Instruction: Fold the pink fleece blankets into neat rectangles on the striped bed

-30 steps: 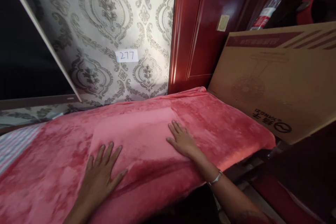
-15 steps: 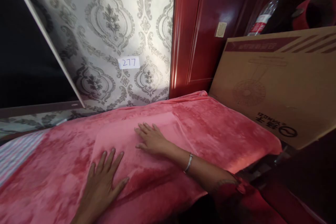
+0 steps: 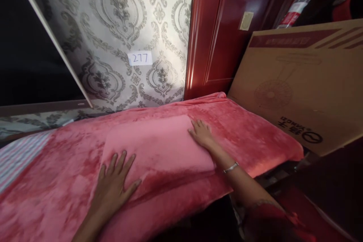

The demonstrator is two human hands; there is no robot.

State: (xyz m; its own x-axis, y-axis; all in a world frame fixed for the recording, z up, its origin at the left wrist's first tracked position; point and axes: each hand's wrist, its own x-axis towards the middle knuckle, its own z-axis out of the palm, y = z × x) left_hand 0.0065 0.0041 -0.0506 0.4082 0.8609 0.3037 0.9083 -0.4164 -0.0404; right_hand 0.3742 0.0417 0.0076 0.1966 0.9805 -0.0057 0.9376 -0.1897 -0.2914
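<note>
Right hand (image 3: 202, 135) slid right across pink blanket (image 3: 159, 147), below label "277" (image 3: 140, 58).

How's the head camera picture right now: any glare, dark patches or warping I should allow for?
Head view: bright glare streak on the red door; light pools on the patterned wallpaper; far left and lower right fall into near black; straight edges of the cardboard box bow from lens distortion; left hand, right hand and pink blanket are evenly lit and sharp.
</note>
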